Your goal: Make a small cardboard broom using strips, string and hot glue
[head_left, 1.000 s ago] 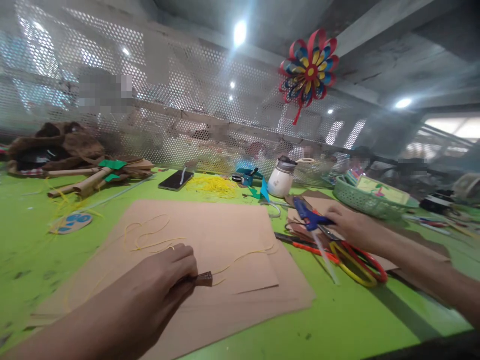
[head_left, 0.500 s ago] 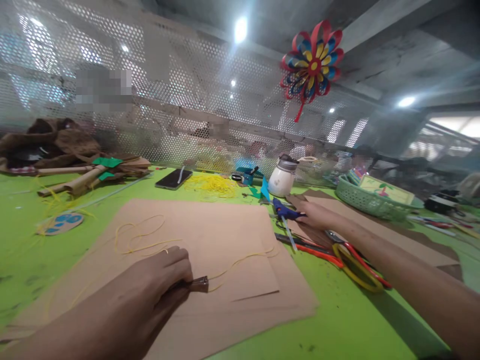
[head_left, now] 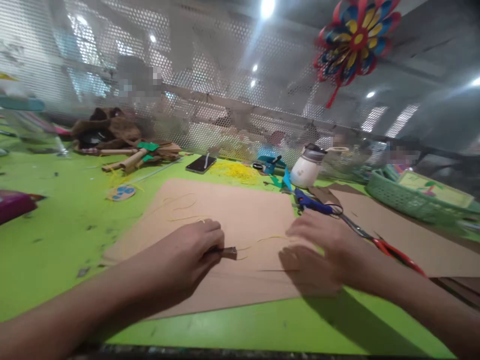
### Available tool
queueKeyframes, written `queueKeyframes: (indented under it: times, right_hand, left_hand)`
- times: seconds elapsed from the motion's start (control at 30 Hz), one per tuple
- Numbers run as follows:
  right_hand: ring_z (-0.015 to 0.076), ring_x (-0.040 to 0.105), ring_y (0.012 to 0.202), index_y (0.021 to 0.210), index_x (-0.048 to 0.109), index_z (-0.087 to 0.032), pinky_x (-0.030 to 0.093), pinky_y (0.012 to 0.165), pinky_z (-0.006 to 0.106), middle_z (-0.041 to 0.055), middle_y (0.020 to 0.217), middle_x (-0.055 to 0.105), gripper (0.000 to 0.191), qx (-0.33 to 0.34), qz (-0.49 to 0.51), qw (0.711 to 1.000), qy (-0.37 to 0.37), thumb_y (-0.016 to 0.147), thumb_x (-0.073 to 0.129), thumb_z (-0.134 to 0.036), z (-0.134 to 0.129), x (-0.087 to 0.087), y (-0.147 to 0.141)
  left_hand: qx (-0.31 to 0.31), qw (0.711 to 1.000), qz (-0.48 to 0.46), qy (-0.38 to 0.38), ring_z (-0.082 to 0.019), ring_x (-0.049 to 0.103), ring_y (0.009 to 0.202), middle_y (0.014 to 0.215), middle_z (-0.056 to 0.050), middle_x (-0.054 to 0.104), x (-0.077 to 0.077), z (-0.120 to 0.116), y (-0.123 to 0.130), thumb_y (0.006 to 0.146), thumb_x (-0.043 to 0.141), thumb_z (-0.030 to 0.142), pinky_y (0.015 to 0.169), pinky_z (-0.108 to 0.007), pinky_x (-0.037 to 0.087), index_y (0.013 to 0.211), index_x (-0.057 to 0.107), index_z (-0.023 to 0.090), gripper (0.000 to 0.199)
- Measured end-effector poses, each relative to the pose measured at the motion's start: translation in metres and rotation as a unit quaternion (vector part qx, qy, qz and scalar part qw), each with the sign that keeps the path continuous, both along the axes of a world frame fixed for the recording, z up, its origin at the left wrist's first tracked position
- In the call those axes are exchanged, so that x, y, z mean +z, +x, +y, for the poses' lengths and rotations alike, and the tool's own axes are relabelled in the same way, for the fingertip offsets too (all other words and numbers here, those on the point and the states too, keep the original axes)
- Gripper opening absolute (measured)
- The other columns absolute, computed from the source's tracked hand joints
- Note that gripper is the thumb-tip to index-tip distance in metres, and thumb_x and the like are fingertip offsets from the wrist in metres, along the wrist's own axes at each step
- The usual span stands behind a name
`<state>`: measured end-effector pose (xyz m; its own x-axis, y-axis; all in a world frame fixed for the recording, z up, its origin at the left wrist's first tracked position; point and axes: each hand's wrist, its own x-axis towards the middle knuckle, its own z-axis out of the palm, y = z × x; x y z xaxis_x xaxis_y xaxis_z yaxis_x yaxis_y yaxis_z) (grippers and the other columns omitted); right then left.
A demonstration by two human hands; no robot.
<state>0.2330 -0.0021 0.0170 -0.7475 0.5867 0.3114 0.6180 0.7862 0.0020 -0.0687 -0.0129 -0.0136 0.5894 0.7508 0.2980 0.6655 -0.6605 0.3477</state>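
My left hand [head_left: 198,247] is closed around a small brown rolled piece [head_left: 229,252], whose end sticks out past the fingers over the tan paper sheets [head_left: 247,205]. A thin yellow string [head_left: 268,240] runs from that end to the right, and more string loops lie on the paper behind the hand. My right hand [head_left: 322,240] is above the right part of the sheets, blurred, its fingers apart and nothing visible in them. Just behind it lie a blue glue gun [head_left: 313,202] and red-handled scissors [head_left: 393,250].
At the back are a phone [head_left: 201,164], yellow shreds [head_left: 238,171], a white jar [head_left: 307,167] and a brown bundle with green tape [head_left: 140,155]. A green basket [head_left: 416,197] is at the right. A paper flower [head_left: 358,40] hangs above.
My right hand has come away from beside the glue gun, back toward the near right of the paper. The view has turned left. My left hand still holds the brown piece.
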Motion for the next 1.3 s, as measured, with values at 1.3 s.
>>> queueKeyframes:
  times: [1.3]
  right_hand:
    - [0.0181, 0.04, 0.067, 0.074, 0.059, -0.014, 0.03, 0.058, 0.033, 0.0049, 0.07, 0.054, 0.019, 0.045, -0.023, 0.996, 0.076, 0.086, 0.049, -0.005, -0.02, -0.058, -0.069]
  left_hand:
    - [0.011, 0.999, 0.033, -0.012, -0.017, 0.052, 0.075, 0.082, -0.004, 0.056, -0.003, 0.003, 0.003, 0.096, 0.045, 0.025, 0.066, -0.028, 0.04, 0.081, 0.061, 0.018, 0.023]
